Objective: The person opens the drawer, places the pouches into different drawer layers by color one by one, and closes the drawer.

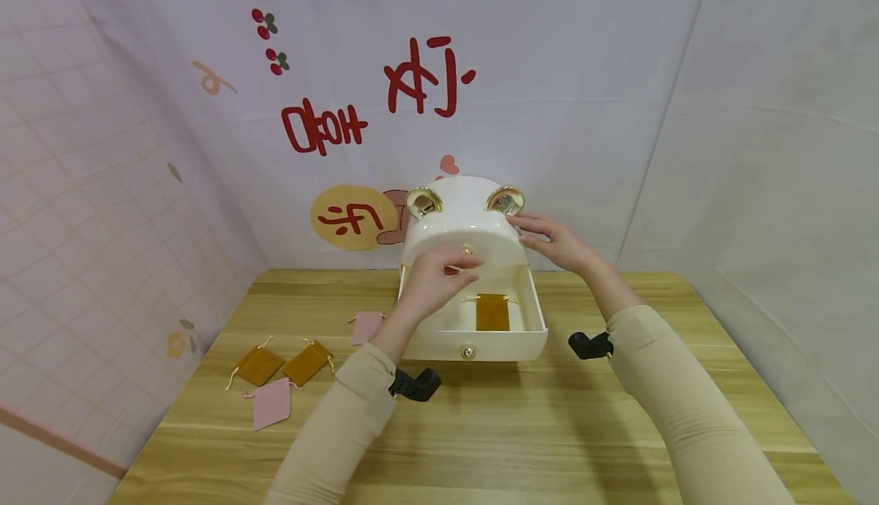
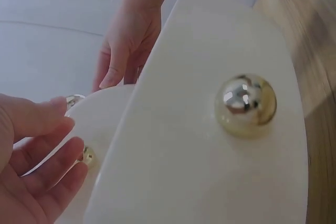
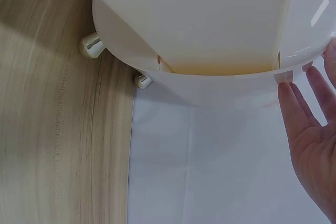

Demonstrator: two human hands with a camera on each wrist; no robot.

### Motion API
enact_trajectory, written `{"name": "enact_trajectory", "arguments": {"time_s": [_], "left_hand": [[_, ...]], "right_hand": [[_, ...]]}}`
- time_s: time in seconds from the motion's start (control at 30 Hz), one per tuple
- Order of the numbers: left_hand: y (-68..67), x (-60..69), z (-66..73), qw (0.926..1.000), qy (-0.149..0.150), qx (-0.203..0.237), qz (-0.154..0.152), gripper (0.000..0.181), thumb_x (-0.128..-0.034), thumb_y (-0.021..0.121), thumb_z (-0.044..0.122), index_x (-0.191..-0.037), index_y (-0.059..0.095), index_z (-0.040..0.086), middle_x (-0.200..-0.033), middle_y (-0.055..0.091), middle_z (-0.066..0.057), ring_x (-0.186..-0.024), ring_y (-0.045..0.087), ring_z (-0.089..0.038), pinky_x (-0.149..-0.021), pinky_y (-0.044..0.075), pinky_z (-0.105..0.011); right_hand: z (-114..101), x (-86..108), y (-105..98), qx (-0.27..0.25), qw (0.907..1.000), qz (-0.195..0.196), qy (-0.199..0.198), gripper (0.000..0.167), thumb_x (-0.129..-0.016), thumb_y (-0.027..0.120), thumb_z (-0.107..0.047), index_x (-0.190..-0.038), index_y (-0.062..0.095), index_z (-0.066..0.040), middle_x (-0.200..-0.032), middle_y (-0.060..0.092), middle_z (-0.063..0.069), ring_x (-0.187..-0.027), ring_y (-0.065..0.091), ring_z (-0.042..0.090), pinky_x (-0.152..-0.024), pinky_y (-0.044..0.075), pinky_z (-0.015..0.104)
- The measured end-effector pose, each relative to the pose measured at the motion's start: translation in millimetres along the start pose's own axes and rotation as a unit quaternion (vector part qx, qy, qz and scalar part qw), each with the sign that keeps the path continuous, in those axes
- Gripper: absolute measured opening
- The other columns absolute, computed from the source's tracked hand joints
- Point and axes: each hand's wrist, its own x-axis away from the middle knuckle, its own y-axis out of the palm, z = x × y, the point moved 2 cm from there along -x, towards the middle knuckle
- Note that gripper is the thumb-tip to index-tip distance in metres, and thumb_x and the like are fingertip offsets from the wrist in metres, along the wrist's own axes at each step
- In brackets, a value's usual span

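A white drawer box (image 1: 462,219) with two gold-rimmed round ears stands at the back of the table. Its lower drawer (image 1: 433,346) is pulled out and bears a gold ball knob (image 2: 245,106). Inside the drawer lies a mustard-yellow drawstring pouch (image 1: 493,314). My left hand (image 1: 439,280) hovers over the drawer with loosely bent fingers, holding nothing, close to the upper drawer's small gold knob (image 2: 88,157). Against the right side of the box, below the right ear, my right hand (image 1: 559,246) rests its extended fingertips (image 3: 289,98).
Left of the box, two mustard pouches (image 1: 259,366) and a pink pouch (image 1: 272,404) lie together on the wooden table (image 1: 481,436). Another pink pouch (image 1: 367,327) lies nearer the drawer. A printed cloth (image 1: 549,131) hangs behind. Gold feet (image 3: 92,45) support the box.
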Motion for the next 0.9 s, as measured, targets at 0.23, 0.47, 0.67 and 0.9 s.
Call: {"name": "enact_trajectory", "arguments": {"time_s": [0.23,0.47,0.67,0.9], "left_hand": [[-10.0,11.4,-10.1,0.9998,-0.010,0.018,0.006,0.019,-0.0870,0.076,0.006,-0.106,0.077,0.003,-0.100,0.074,-0.006,-0.088,0.065,-0.020,-0.081,0.055,-0.031],[-30.7,25.3,-23.6,0.9994,-0.024,0.021,0.012,0.019,-0.0888,0.075,0.009,-0.107,0.077,0.005,-0.102,0.074,-0.005,-0.090,0.066,-0.019,-0.080,0.055,-0.033],[-54.2,40.2,-39.8,0.9981,-0.042,0.034,0.028,0.025,-0.0901,0.074,0.011,-0.112,0.074,0.001,-0.105,0.073,-0.009,-0.094,0.067,-0.022,-0.082,0.055,-0.033],[-77.0,62.6,-71.6,0.9943,-0.081,0.034,0.061,0.033,-0.0908,0.074,0.015,-0.120,0.070,0.001,-0.106,0.071,-0.014,-0.097,0.067,-0.026,-0.086,0.054,-0.036]], "right_hand": [[22.7,-6.1,-0.5,0.012,0.9999,0.006,-0.008,0.047,-0.103,0.055,-0.016,-0.149,0.045,-0.009,-0.158,0.028,0.019,-0.145,0.020,0.040,-0.112,0.019,0.065],[23.2,-4.7,-0.3,0.018,0.9998,0.001,-0.007,0.049,-0.103,0.056,-0.022,-0.150,0.045,-0.017,-0.159,0.027,0.013,-0.147,0.019,0.036,-0.113,0.021,0.061],[22.8,-4.5,-0.2,0.013,0.9999,0.003,-0.008,0.049,-0.103,0.056,-0.022,-0.151,0.045,-0.016,-0.159,0.028,0.014,-0.147,0.019,0.036,-0.113,0.021,0.061],[23.5,-5.0,-0.7,0.012,0.9999,0.004,-0.006,0.049,-0.103,0.055,-0.021,-0.151,0.045,-0.015,-0.159,0.027,0.014,-0.147,0.019,0.036,-0.113,0.021,0.061]]}}
